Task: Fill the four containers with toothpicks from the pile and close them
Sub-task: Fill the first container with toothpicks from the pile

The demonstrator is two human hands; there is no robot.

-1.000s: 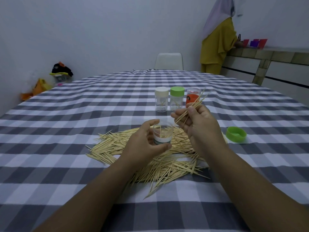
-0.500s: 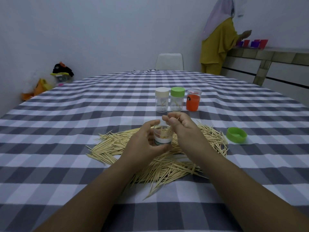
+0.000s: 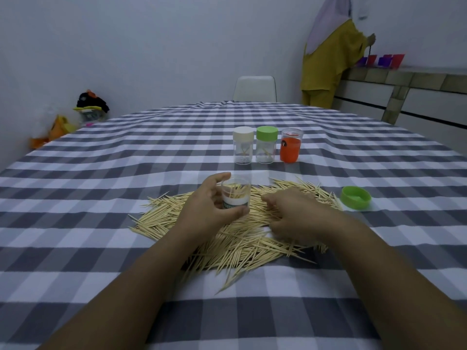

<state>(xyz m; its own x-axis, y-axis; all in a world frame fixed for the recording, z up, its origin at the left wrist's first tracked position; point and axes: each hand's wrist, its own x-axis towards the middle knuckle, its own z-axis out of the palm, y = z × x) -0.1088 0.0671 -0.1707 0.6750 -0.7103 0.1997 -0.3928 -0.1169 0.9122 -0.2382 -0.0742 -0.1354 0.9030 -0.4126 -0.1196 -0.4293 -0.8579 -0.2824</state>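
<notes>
The open clear container (image 3: 236, 194), white-banded with a dark label strip, holds a few toothpicks and sits over the toothpick pile (image 3: 235, 238) on the checked table (image 3: 101, 223). The left hand (image 3: 209, 210) has its grip curled round it. The right hand (image 3: 295, 215) rests on the pile, its grip's state impossible to tell. A loose green lid (image 3: 355, 197) lies just right of the pile; three containers (image 3: 266, 147) stand behind

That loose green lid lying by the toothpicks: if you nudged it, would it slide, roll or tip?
The green lid lies flat with its open side up, so a nudge would probably slide it over the tablecloth rather than roll it. It looks like thin plastic, so likely very light. Being low and wide, it seems unlikely to tip.
</notes>
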